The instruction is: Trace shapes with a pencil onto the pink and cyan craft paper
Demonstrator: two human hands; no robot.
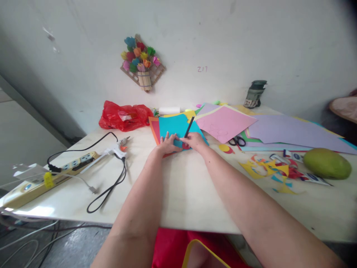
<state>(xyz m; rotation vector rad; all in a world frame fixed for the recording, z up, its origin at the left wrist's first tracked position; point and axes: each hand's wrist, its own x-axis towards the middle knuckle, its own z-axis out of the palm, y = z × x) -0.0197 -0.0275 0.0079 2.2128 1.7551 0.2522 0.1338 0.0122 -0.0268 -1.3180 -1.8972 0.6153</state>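
A blue sheet of paper (173, 123) lies over red and orange sheets (155, 130) near the middle of the table. My left hand (169, 144) rests on the blue sheet with its fingers spread. In my right hand (195, 140) is a dark pencil (189, 126), held in a pinch and tilted, its lower end hidden by the fingers. A small red piece (185, 146) shows on the blue sheet between both hands; its full shape is covered.
Scissors (237, 141), paper scraps (262, 168), glue tubes (315, 178) and a green mango-like fruit (327, 163) lie right, below coloured paper sheets (284, 128). A glue gun (118, 149), power strip (64, 167) and red plastic bag (125, 116) are left. A bottle (255, 93) stands behind.
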